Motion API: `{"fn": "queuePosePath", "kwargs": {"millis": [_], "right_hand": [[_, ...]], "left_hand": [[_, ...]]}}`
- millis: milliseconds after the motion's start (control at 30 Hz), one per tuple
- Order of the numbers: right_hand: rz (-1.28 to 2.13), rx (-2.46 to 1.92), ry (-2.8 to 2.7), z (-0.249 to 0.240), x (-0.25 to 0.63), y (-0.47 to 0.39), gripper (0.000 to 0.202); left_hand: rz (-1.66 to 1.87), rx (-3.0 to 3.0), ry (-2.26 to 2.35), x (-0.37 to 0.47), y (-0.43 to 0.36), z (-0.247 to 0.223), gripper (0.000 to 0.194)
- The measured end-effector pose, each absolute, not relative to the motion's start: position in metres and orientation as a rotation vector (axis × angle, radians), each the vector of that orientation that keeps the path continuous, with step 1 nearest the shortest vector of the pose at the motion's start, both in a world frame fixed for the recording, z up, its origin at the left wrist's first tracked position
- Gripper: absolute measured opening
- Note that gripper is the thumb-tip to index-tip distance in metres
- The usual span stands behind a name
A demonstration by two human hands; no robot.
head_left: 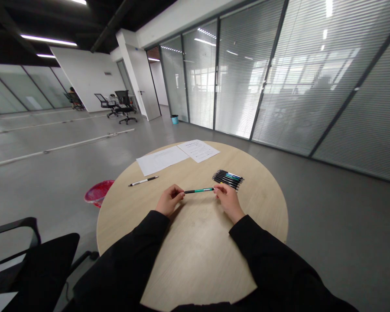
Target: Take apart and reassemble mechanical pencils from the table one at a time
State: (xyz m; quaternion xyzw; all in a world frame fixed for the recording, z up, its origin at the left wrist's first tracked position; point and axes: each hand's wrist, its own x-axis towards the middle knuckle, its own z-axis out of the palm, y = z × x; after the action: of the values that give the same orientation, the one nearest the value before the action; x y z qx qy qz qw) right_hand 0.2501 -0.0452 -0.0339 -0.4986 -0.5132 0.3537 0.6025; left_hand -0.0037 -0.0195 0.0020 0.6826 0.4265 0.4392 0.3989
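Note:
A green and black pen (pixel 199 190) stretches level between my two hands above the round wooden table (pixel 195 251). My left hand (pixel 170 199) pinches its black end, and my right hand (pixel 226 200) pinches the opposite end. Just beyond my right hand lies a row of several dark pens (pixel 228 177), some with green barrels, side by side; my fingers hide part of it. Farther left, a single white and black pen (pixel 143 181) rests on the tabletop, apart from both hands.
Two printed sheets of paper (pixel 164 160) lie at the table's far side. A red bin (pixel 99 191) stands on the floor left of the table, with a black chair (pixel 45 264) nearer me. Glass partitions with blinds (pixel 240 78) line the right.

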Motion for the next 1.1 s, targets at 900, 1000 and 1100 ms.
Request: {"fn": "queuePosePath", "kwargs": {"millis": [900, 1000, 1100], "right_hand": [[0.822, -1.155, -1.199, -0.0288, 0.2488, -0.0482, 0.021], [0.826, -1.159, -1.206, -0.0282, 0.249, -0.0485, 0.022], [0.82, -1.17, -1.226, -0.0279, 0.2496, -0.0487, 0.025]], "left_hand": [[1.098, 1.699, 1.057, -0.0053, -0.0171, -0.0005, 0.023], [1.104, 1.697, 1.05, -0.0051, -0.0166, -0.0009, 0.023], [1.105, 1.699, 1.05, -0.005, -0.0172, 0.0002, 0.023]]}}
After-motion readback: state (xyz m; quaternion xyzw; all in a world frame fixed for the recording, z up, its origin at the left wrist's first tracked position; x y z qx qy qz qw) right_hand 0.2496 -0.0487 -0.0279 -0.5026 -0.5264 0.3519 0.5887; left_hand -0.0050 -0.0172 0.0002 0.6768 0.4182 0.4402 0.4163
